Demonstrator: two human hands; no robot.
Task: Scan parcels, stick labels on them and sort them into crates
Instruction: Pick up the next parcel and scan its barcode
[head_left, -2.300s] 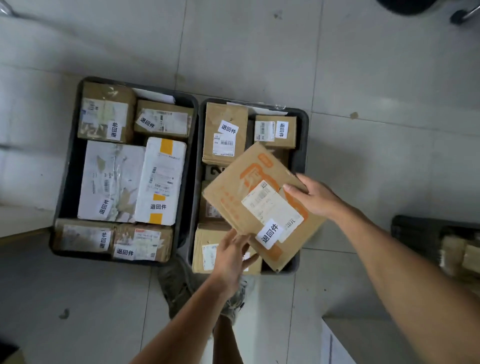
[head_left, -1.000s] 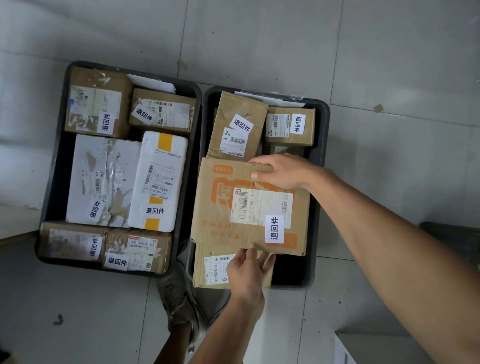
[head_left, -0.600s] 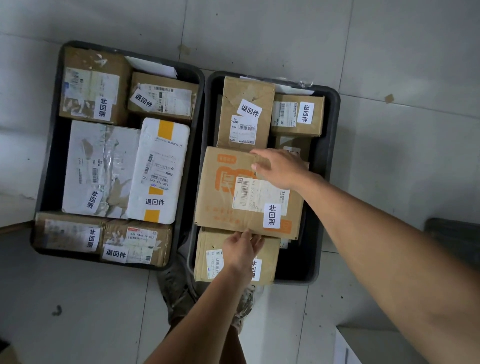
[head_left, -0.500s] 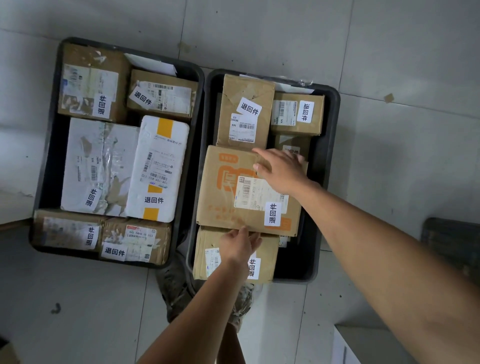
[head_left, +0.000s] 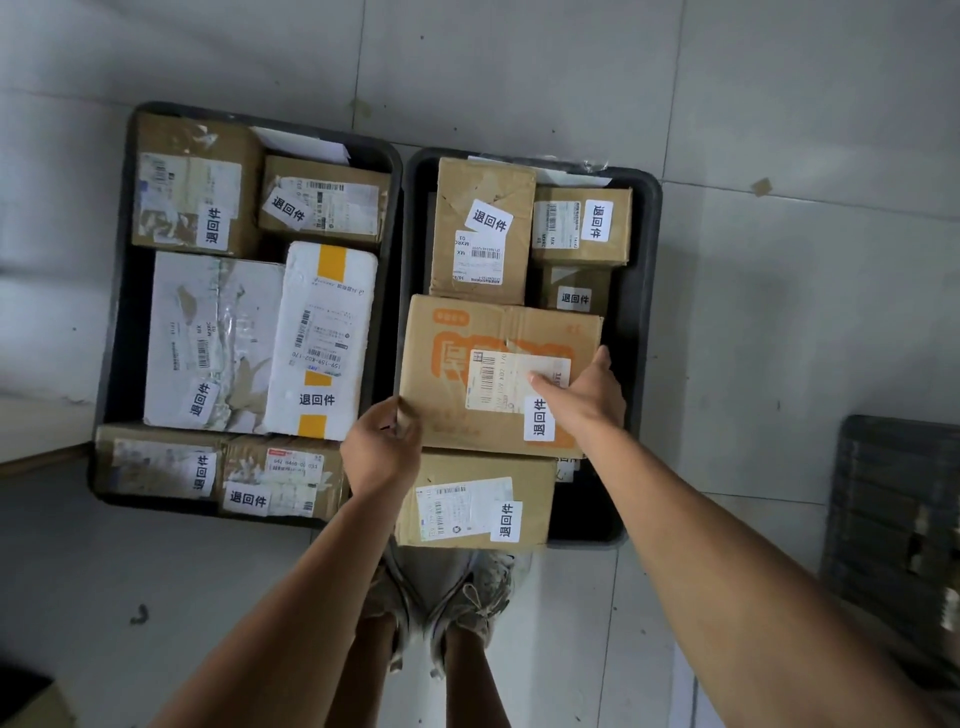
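Left hand (head_left: 384, 447) gripping the near-left corner and right hand (head_left: 584, 402) pressing flat, fingers straight, on the orange-printed brown cardboard parcel (head_left: 493, 374) stacked mid-way in the right black plastic crate (head_left: 647, 249); risks tipping off the uneven boxes beneath once released.

Dim indoor light, soft (slightly blurred) edges

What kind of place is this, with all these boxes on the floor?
Probably a parcel sorting or returns area. Two dark crates sit on a tiled floor, packed with cardboard parcels carrying barcode slips and identical white stickers.
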